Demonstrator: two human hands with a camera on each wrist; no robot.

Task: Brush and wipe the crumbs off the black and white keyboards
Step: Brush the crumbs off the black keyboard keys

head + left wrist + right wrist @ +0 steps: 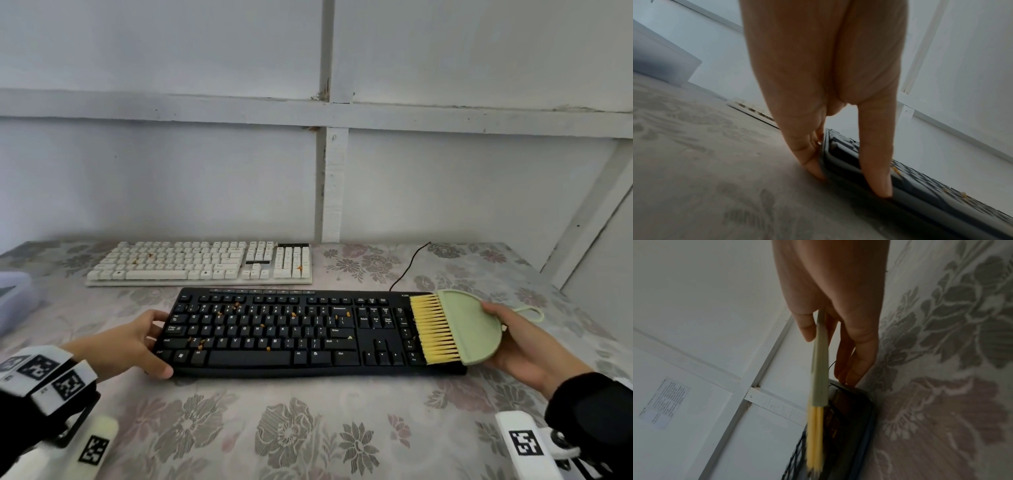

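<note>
a floral-covered counter (308, 428) carries a black keyboard (291, 335), a white keyboard (191, 265) behind it, and a translucent box (13, 301) at left.

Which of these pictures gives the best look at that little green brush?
The head view: the whole brush shows flat-on, yellow bristles over the black keyboard's right end, held by the right hand. The right wrist view shows it only edge-on and blurred. The left wrist view does not show it.
</note>
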